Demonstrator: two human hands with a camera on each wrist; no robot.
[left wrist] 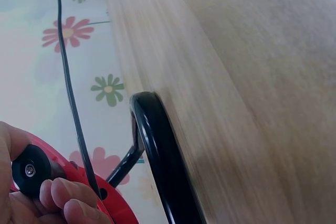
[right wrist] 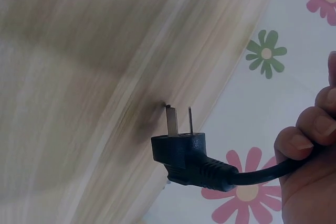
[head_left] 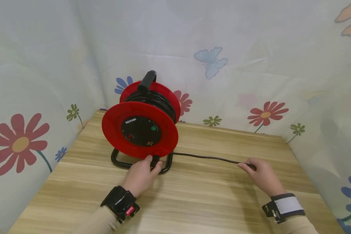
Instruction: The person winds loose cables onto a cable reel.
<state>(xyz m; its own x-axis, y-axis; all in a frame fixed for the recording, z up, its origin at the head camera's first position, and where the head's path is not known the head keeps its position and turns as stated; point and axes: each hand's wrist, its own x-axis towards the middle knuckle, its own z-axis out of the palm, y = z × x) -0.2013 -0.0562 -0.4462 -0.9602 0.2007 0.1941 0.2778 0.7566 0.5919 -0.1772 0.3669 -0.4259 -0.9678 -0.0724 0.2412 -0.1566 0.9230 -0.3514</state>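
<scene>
A red and black cable reel (head_left: 112, 128) stands on its black tube frame (head_left: 118, 162), with black cable (head_left: 152, 98) wound between its discs. My left hand (head_left: 141, 178) grips the black crank knob (left wrist: 30, 167) at the front disc's lower edge, its fingers curled about it. From the reel a length of cord (head_left: 203, 157) runs right to my right hand (head_left: 264, 175), which holds it in curled fingers. Beyond those fingers, in the right wrist view, the cord ends in a black plug (right wrist: 184, 153) with metal prongs showing; it hangs free of the table.
A wood-grain table (head_left: 210, 198) lies under everything. Pale cloth walls (head_left: 169, 39) printed with flowers and butterflies close in the back and both sides. The reel's black carrying handle (head_left: 146, 82) rises at its top.
</scene>
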